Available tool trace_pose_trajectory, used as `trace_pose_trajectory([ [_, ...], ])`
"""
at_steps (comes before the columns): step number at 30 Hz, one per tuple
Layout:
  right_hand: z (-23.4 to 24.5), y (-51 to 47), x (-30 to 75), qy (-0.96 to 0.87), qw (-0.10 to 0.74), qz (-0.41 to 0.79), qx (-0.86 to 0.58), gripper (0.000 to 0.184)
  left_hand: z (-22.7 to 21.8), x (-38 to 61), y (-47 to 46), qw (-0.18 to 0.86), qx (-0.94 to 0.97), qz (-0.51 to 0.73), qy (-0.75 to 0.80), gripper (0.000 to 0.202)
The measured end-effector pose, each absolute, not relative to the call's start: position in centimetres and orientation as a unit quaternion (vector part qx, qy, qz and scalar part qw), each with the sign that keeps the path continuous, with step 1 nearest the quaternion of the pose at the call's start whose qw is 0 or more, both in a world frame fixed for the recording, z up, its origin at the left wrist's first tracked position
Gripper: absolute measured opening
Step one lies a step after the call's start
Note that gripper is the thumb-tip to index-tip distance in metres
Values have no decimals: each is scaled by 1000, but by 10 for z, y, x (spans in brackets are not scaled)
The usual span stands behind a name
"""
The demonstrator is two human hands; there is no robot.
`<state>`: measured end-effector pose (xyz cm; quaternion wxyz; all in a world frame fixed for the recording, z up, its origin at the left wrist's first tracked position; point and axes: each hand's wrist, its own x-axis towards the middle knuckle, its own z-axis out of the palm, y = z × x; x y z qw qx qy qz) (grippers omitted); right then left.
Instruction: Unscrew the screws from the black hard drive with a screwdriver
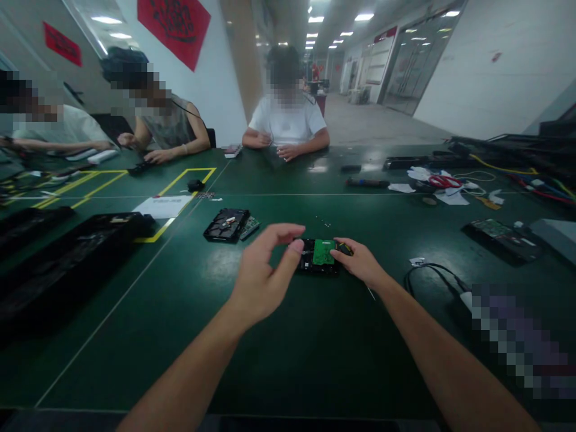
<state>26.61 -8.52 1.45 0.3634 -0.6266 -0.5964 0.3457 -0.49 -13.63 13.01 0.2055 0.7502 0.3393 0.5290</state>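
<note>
A black hard drive (307, 262) with a green circuit board (323, 252) on its upper face lies on the table in front of me. My left hand (269, 273) hovers at the drive's left edge, thumb and index finger curved with a gap between them. It appears to hold nothing. At the drive's right side, my right hand (359, 260) is closed around a screwdriver (345, 248) with a black and yellow handle; its thin shaft shows below the wrist. My right fingertips reach the board's right edge. Several tiny screws (327, 224) lie just beyond the drive.
Left of centre, another hard drive (226, 225) lies beside a loose circuit board (249, 227). A further drive (500, 240) and a black cable (432, 265) are at the right. Long black housings (81, 258) take up the left. Several people sit across the green table (288, 372).
</note>
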Motion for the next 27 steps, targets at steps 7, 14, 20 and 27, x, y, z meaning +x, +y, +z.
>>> trace_pose_trajectory([
  [7, 15, -86, 262, -559, 364, 361, -651, 46, 12, 19, -100, 61, 887, 282, 361, 47],
  [14, 13, -88, 263, -546, 369, 388, -645, 41, 3, 23, -98, 53, 909, 203, 360, 64],
  [20, 13, -90, 263, -544, 379, 401, -632, 42, 0, 21, -96, 57, 909, 193, 366, 60],
  [27, 13, -90, 263, -555, 374, 391, -631, 51, -1, 21, -96, 55, 911, 195, 359, 61],
])
